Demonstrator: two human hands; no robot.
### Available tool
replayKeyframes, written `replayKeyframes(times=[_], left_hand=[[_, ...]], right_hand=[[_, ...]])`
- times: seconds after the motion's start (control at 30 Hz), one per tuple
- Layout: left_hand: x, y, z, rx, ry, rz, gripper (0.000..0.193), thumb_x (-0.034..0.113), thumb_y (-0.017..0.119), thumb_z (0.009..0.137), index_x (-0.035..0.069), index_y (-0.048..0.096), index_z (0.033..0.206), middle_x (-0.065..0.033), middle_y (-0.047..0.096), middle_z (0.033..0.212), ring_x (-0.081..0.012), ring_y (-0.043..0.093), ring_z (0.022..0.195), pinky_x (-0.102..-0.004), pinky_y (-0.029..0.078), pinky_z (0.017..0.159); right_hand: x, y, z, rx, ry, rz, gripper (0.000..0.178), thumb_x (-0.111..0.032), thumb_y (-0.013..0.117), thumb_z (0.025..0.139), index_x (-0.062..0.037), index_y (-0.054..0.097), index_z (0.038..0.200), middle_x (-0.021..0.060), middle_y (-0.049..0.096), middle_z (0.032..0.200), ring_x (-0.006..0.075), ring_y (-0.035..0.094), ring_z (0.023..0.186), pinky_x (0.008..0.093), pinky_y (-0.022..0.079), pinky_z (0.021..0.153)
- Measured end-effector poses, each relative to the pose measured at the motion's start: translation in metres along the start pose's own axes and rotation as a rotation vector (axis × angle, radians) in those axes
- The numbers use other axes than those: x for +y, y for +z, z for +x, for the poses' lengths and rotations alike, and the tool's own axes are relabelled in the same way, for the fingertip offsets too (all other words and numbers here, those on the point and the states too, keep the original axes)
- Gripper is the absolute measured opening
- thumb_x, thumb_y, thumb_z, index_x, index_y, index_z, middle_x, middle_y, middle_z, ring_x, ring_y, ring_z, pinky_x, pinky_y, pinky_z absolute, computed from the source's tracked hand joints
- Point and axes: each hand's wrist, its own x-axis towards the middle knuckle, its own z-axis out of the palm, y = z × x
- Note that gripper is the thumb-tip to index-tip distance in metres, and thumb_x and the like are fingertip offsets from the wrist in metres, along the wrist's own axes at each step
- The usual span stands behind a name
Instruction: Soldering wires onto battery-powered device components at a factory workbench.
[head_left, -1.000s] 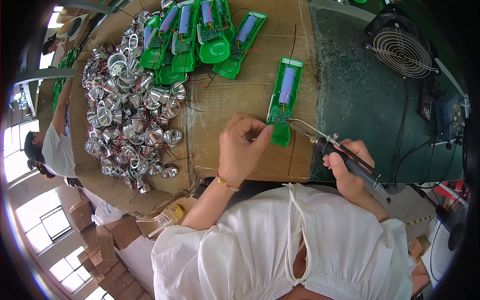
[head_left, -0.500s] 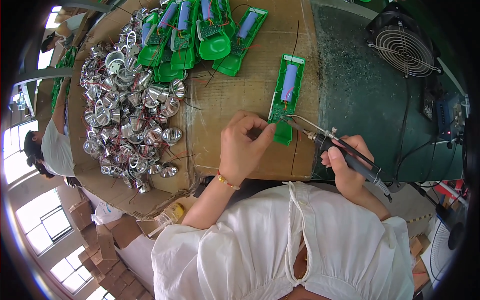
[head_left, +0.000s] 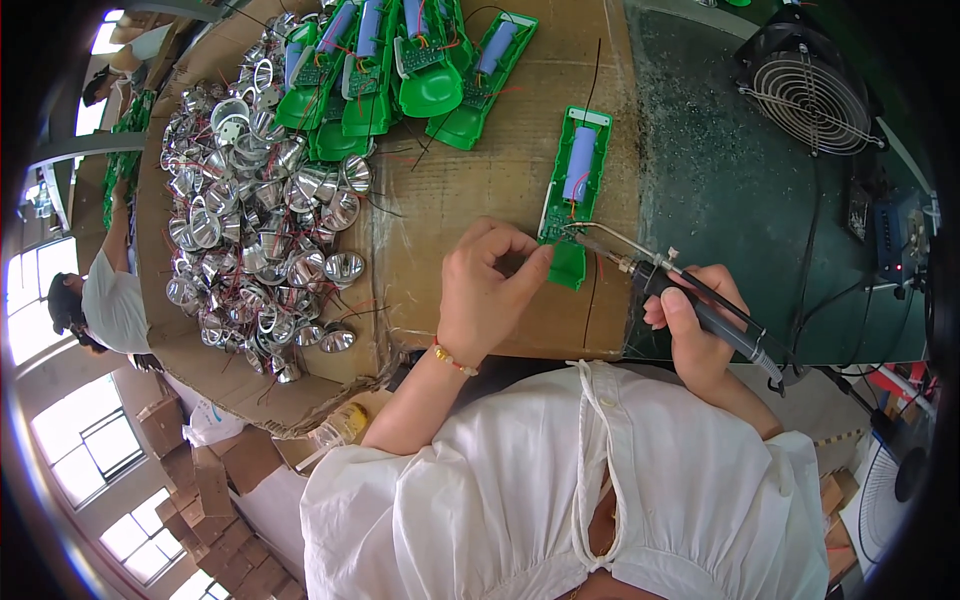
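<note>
- One green housing [head_left: 567,262] lies open side up on the brown cardboard sheet [head_left: 480,195], near its right edge, in front of the person and slightly slanted.
- Fitted in this housing: a purple cylindrical cell [head_left: 579,165] in the upper part and a small green circuit board [head_left: 557,228] below it, with thin red wire between.
- Right hand [head_left: 705,320]: closed round the grey handle of a soldering iron [head_left: 718,327], thumb on top. The iron points up and left; its tip is at the circuit board, but contact cannot be confirmed.
- A thin bent metal tube [head_left: 625,241] runs along the iron, its end also over the board.
- Left hand [head_left: 488,290]: thumb and forefinger brought close together just beside the board's left edge. Whether they pinch anything cannot be told.
- Several similar green housings [head_left: 430,98], with cells and boards, are heaped at the sheet's far edge.
- Left of the sheet: a large pile of silver reflectors [head_left: 255,235] with red and dark wires.
- Right side: a black fan [head_left: 808,105] with wire guard stands on the dark green tabletop [head_left: 710,190].
</note>
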Motion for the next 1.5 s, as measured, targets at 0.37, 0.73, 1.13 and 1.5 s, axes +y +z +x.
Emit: replayKeyframes(times=[0.37, 0.73, 1.13, 1.5], left_hand=[[0.003, -0.006, 0.009, -0.087, -0.012, 0.049, 0.012, 0.010, 0.067, 0.071, 0.000, 0.061, 0.068, -0.0066, 0.054, 0.070, -0.0130, 0.054, 0.058, -0.0245, 0.044, 0.054], [0.004, -0.008, 0.008, -0.121, -0.012, 0.050, 0.013, 0.010, 0.068, 0.071, -0.001, 0.061, 0.067, -0.0068, 0.054, 0.071, -0.0126, 0.053, 0.058, -0.0246, 0.043, 0.054], [0.007, -0.011, 0.010, 0.004, -0.226, -0.244, 0.010, 0.011, 0.067, 0.072, 0.001, 0.064, 0.073, -0.0083, 0.062, 0.075, -0.0129, 0.059, 0.061, -0.0244, 0.045, 0.055], [0.081, 0.040, 0.219, -0.120, 0.194, 0.524, 0.016, 0.017, 0.057, 0.065, 0.004, 0.066, 0.069, -0.0159, 0.062, 0.068, -0.0322, 0.061, 0.066, -0.0380, 0.050, 0.064]], right_hand=[[0.004, 0.006, 0.007, 0.003, 0.071, 0.024, 0.014, -0.007, 0.059, 0.081, 0.0026, 0.050, 0.088, 0.0109, 0.059, 0.071, 0.0123, 0.059, 0.061, 0.0243, 0.050, 0.055], [0.009, 0.001, -0.001, 0.066, 0.035, 0.117, 0.013, -0.006, 0.057, 0.082, 0.0012, 0.048, 0.088, 0.0117, 0.061, 0.071, 0.0115, 0.058, 0.059, 0.0229, 0.050, 0.053], [0.011, -0.026, 0.010, 0.197, -0.099, 0.077, 0.017, -0.008, 0.057, 0.081, 0.0021, 0.047, 0.090, 0.0125, 0.060, 0.068, 0.0131, 0.057, 0.055, 0.0240, 0.049, 0.051], [0.021, -0.065, 0.032, 0.403, -0.004, 0.070, 0.015, -0.007, 0.057, 0.081, 0.0022, 0.048, 0.089, 0.0114, 0.059, 0.068, 0.0128, 0.057, 0.056, 0.0232, 0.048, 0.052]])
